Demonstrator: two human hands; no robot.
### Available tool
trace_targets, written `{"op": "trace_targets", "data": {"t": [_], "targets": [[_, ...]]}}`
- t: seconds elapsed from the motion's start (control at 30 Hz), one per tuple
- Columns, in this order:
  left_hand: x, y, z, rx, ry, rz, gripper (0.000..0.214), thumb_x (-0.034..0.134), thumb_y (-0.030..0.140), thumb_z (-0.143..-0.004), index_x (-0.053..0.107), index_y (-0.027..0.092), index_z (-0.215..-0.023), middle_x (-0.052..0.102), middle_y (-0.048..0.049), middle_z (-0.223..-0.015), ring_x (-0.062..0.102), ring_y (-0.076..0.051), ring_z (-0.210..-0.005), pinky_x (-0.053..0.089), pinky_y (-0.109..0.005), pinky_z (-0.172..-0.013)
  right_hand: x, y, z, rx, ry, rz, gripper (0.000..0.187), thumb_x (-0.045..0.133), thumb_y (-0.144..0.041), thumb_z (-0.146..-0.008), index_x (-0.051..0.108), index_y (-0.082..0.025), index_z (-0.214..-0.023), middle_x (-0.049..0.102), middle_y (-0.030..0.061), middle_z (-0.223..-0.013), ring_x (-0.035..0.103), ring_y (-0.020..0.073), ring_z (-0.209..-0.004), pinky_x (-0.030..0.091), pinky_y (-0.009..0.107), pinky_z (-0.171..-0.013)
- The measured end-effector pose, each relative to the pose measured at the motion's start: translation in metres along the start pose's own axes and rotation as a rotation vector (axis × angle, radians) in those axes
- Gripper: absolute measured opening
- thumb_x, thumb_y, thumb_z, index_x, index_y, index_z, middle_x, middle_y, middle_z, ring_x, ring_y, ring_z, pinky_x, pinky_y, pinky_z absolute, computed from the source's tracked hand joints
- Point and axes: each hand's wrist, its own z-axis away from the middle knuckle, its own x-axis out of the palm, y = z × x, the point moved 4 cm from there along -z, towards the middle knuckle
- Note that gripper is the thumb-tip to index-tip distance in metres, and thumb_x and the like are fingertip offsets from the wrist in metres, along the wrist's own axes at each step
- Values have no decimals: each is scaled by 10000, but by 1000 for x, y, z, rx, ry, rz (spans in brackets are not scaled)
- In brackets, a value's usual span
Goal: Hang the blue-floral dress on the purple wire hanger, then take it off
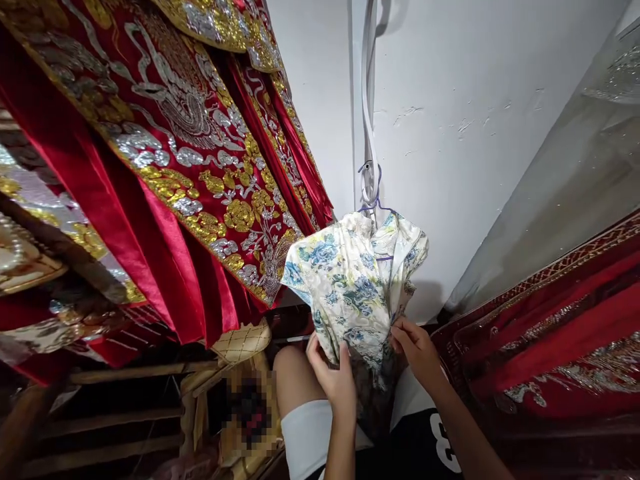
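A white dress with a blue and green flower print [350, 280] hangs on a purple hanger [376, 200] from a white strap [369, 107] against the wall. My left hand [334, 377] grips the dress's lower part, thumb on the front of the cloth. My right hand [415, 350] pinches the dress's right edge at about the same height. Both hands are closed on the fabric. The dress's hem is hidden behind my hands and lap.
Red robes with gold and silver embroidery [165, 153] hang at the left. More red embroidered cloth under clear plastic [560, 320] lies at the right. A quilted gold cushion on a wooden chair [240, 343] stands at the lower left. The white wall [475, 100] is behind.
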Motion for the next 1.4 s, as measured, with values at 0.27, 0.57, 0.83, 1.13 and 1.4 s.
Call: {"op": "trace_targets", "data": {"t": [0.27, 0.57, 0.83, 1.13, 1.4], "targets": [[57, -2, 3, 247, -532, -51, 123, 630, 250, -871, 653, 216, -987, 659, -80, -1010, 619, -244, -992, 486, -370, -912, 30, 14, 6, 249, 63, -223, 348, 616, -453, -754, 457, -236, -532, 420, -32, -466, 342, 124, -461, 273, 288, -485], [73, 12, -3, 331, -805, -51, 182, 579, 227, -913, 589, 209, -732, 582, -7, -713, 541, -153, -659, 422, -254, -644, 17, 9, 2, 565, 0, -463, 286, 614, -427, -689, 484, -211, -554, 427, -53, -474, 283, 77, -435, 195, 249, -464], [79, 4, 0, 301, -756, -68, 184, 595, 215, -893, 578, 227, -709, 579, -10, -716, 546, -171, -690, 423, -266, -666, 4, 19, -5, 717, -228, -644, 218, 689, -352, -670, 555, -183, -646, 380, -94, -492, 173, 43, -416, 118, 229, -437], [86, 2, 28, 300, -627, -32, 204, 579, 261, -945, 663, 214, -765, 590, -16, -724, 528, -169, -694, 409, -262, -669, -22, 13, -12, 564, -274, -374, 263, 659, -406, -717, 646, -164, -616, 527, -28, -445, 280, 57, -376, 165, 245, -424], [93, -1, 50, 265, -611, -136, 227, 537, 231, -934, 594, 192, -718, 547, -18, -726, 537, -161, -687, 395, -244, -642, -48, -91, -118, 234, -129, -317, 129, 714, -289, -698, 707, -164, -664, 513, -35, -462, 305, 56, -401, 185, 214, -378]]}}
